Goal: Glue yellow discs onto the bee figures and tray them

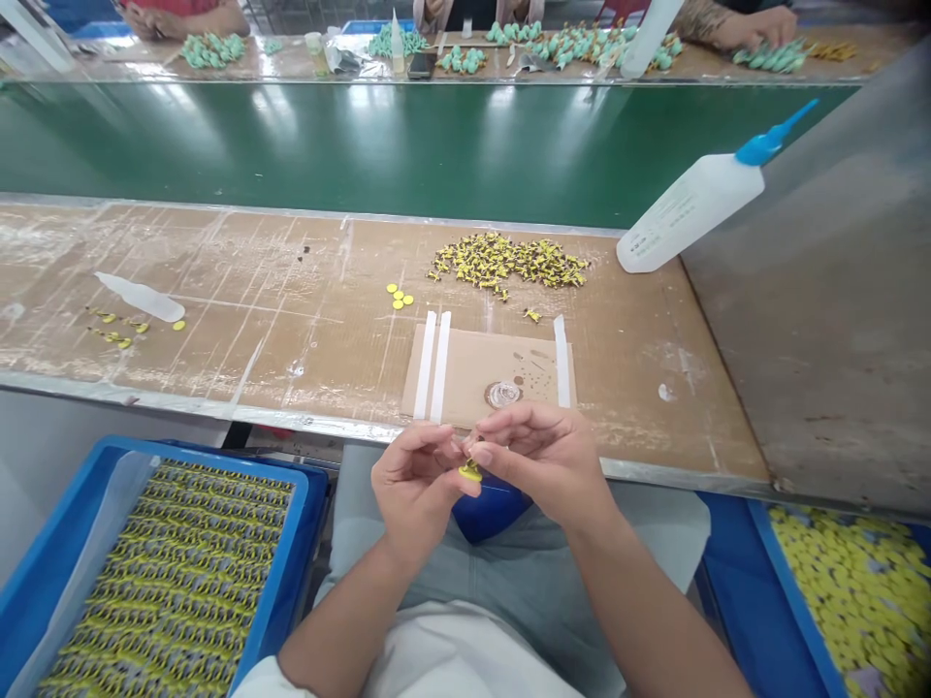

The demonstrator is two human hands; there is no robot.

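Observation:
Over my lap, just in front of the table edge, both hands meet around a small yellow figurine with a round yellow base. My left hand pinches it from the left, thumb close to the base. My right hand grips its upper part between thumb and forefinger, so the top is mostly hidden. Beyond the hands lies a cardboard sheet with white tape strips and a whitish round smear of glue. A heap of small yellow and dark figures sits behind the sheet, near several yellow discs.
A white bottle with a blue nozzle leans against the metal panel at right. Blue trays hold rows of figurines at left and yellow discs at right. Past the green belt, other people handle turquoise pieces.

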